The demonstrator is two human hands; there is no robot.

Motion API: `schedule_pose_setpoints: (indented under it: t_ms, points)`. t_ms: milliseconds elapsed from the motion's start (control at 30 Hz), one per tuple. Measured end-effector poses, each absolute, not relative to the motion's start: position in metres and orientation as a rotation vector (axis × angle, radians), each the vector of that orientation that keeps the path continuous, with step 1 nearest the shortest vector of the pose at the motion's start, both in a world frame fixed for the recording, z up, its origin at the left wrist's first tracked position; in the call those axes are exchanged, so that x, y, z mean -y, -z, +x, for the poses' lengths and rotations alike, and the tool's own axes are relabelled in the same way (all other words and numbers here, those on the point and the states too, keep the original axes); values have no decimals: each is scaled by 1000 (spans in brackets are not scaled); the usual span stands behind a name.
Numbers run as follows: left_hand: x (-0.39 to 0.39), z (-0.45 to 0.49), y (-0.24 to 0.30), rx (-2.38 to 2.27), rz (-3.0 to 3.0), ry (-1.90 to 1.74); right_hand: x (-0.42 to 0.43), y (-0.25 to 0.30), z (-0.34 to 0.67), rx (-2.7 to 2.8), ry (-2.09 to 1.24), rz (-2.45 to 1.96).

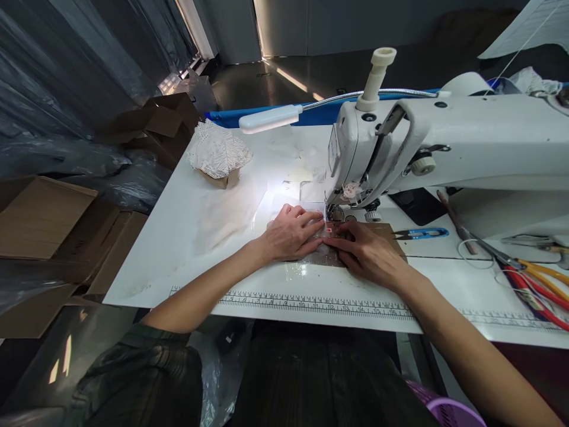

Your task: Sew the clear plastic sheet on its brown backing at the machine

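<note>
My left hand [293,233] lies with its fingers stretched out over a thin, see-through fabric [326,256], just left of the needle area of a white sewing machine [355,148]. Close in front of the presser foot [329,212], my right hand [367,249] has its fingers bent at the same fabric and appears to pinch it; the fingertips are partly hidden. A small red mark [329,230] shows between the two hands. Under the right hand, a flat brown piece [391,237] rests on the machine bed.
Blue thread snips [421,233], a dark flat device [418,206] and orange-handled scissors [542,276] lie to the right. White lace [219,148] is heaped at the back left. A printed ruler [311,305] runs along the front edge. Cardboard boxes [44,216] stand left of the table.
</note>
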State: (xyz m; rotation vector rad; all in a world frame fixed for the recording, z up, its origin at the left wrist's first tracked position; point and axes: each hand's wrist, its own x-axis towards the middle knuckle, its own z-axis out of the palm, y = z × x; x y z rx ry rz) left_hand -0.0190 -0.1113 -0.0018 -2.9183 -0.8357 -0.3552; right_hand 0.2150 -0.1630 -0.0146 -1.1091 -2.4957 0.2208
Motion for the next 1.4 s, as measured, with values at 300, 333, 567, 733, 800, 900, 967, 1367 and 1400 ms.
schedule_pose_setpoints:
  t_ms: [300,333,567,733,800,900,967,1367,1400]
  points:
    - [93,-14,-1,823,-2949,279,163,13,209,2505,-82,-1227]
    - [92,-14,-1,840,-2959,295,163,14,209,2502,-85,-1224]
    - [95,-17,4,864,-2973,361,163,15,209,2463,-111,-1248]
    - [93,-16,7,857,-2960,395,163,15,209,2465,-89,-1264]
    - [93,-16,8,861,-2962,400,163,15,208,2460,-93,-1267]
    - [93,-16,8,869,-2965,406,163,16,208,2459,-96,-1275]
    - [94,-16,8,871,-2964,411,163,16,208,2461,-87,-1280]
    - [99,-11,10,882,-2898,460,161,16,210,2442,-95,-1248]
    - [99,-11,10,882,-2888,466,161,17,211,2439,-103,-1249]
